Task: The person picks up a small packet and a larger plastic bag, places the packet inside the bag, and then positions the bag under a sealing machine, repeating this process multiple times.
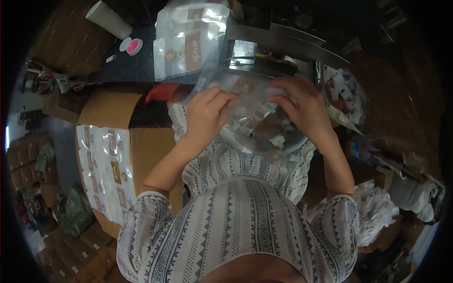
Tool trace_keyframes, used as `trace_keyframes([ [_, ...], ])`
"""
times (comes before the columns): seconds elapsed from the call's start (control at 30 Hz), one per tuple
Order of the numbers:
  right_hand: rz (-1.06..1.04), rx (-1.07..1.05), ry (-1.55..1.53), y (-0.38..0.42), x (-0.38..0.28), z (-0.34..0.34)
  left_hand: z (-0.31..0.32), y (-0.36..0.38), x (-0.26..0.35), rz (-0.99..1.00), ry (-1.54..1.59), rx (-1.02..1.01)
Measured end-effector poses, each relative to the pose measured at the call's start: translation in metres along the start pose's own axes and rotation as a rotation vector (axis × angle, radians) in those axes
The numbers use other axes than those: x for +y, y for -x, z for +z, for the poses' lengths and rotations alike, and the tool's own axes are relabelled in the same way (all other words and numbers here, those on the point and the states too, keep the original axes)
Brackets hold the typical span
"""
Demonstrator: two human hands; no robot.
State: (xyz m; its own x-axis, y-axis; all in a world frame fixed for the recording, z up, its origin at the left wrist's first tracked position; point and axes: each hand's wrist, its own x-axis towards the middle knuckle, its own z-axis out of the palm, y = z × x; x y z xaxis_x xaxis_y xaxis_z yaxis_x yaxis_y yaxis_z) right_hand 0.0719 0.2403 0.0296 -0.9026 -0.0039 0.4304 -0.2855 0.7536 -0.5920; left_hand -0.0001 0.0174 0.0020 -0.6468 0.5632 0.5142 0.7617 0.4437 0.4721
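Observation:
My left hand (206, 112) is closed, its thumb and fingertips pinching the edge of a clear plastic bag (229, 82). The bag is thin and see-through, so its outline blurs into what lies under it. Opposite, my right hand (302, 106) hovers with thumb and index finger curved and a gap between them; no held thing shows there. Below both hands, a round basin (302, 143) sits at my lap, with crumpled clear plastic and small white scraps (277, 141) in it. Just above the hands is a metal machine (292, 40) with a bright plate.
Printed clear packs (188, 49) lie stacked on the dark table, by a white cup (108, 20) and an open pink-filled tub (134, 46). An open carton (153, 151) of packs (106, 165) stands left. White scraps (348, 94) and crumpled plastic (373, 212) lie right.

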Motion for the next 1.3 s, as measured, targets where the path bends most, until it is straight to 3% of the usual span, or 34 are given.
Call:
trace_keyframes([
  [0.07, -0.114, -0.031, -0.047, 0.0, 0.0, 0.0, 0.006, 0.002, 0.003, 0.056, 0.069, -0.067],
  [0.13, 0.224, -0.206, -0.224, 0.0, 0.0, -0.004, 0.019, 0.007, 0.002, -0.061, 0.247, -0.234],
  [0.17, 0.225, -0.206, -0.225, 0.002, 0.004, -0.002, 0.026, 0.006, 0.001, -0.062, 0.247, -0.235],
  [0.23, 0.367, 0.008, -0.283, 0.006, 0.016, 0.003, 0.042, -0.003, -0.001, -0.274, 0.491, -0.346],
  [0.27, 0.367, 0.006, -0.282, 0.007, 0.018, 0.0, 0.046, -0.012, -0.001, -0.275, 0.493, -0.346],
  [0.33, 0.362, 0.14, -0.179, 0.007, 0.021, -0.012, 0.05, -0.035, 0.001, -0.72, 0.907, -0.438],
  [0.47, 0.371, 0.071, 0.022, 0.016, 0.021, -0.041, 0.072, -0.054, -0.006, -0.83, 1.011, -0.398],
  [0.53, 0.451, 0.089, 0.385, 0.023, 0.032, -0.051, 0.075, -0.056, -0.008, -0.883, 1.127, -0.4],
  [0.67, 0.611, -0.064, 0.569, 0.036, 0.078, -0.054, 0.077, -0.049, -0.016, -0.855, 1.115, -0.344],
  [0.73, 0.516, -0.042, 0.33, 0.045, 0.107, -0.053, 0.057, -0.049, -0.035, -0.562, 0.574, -0.055],
  [0.8, 0.537, -0.053, 0.311, 0.045, 0.107, -0.053, 0.037, -0.047, -0.085, -0.044, -0.249, 0.234],
  [0.83, 0.552, -0.06, 0.294, 0.044, 0.105, -0.055, 0.038, -0.029, -0.102, -0.257, -0.382, 0.005],
  [0.87, 0.549, -0.059, 0.295, 0.043, 0.101, -0.058, 0.037, -0.017, -0.102, -0.257, -0.383, 0.009],
  [0.93, 0.65, -0.027, 0.337, 0.039, 0.085, -0.06, 0.025, 0.005, -0.09, 0.075, -0.498, -0.028],
  [0.97, 0.654, -0.029, 0.334, 0.036, 0.073, -0.062, 0.016, 0.009, -0.089, 0.075, -0.499, -0.033],
  [1.03, 0.665, 0.001, 0.149, 0.024, 0.044, -0.063, -0.007, 0.013, -0.079, -0.36, -0.348, -0.101],
  [1.07, 0.663, -0.001, 0.149, 0.018, 0.031, -0.055, -0.01, 0.013, -0.07, -0.363, -0.347, -0.1],
  [1.13, 0.354, 0.0, -0.093, 0.004, 0.004, -0.034, -0.012, 0.01, -0.047, -0.185, -0.266, 0.13],
  [1.17, 0.354, 0.001, -0.093, -0.001, -0.003, -0.024, -0.015, 0.007, -0.036, -0.184, -0.266, 0.13],
  [1.23, 0.018, 0.047, -0.02, -0.008, -0.008, -0.004, -0.018, 0.003, -0.018, -0.199, -0.18, 0.079],
  [1.3, -0.045, -0.005, -0.006, -0.013, -0.01, -0.001, -0.016, 0.002, -0.008, -0.127, -0.123, 0.027],
])
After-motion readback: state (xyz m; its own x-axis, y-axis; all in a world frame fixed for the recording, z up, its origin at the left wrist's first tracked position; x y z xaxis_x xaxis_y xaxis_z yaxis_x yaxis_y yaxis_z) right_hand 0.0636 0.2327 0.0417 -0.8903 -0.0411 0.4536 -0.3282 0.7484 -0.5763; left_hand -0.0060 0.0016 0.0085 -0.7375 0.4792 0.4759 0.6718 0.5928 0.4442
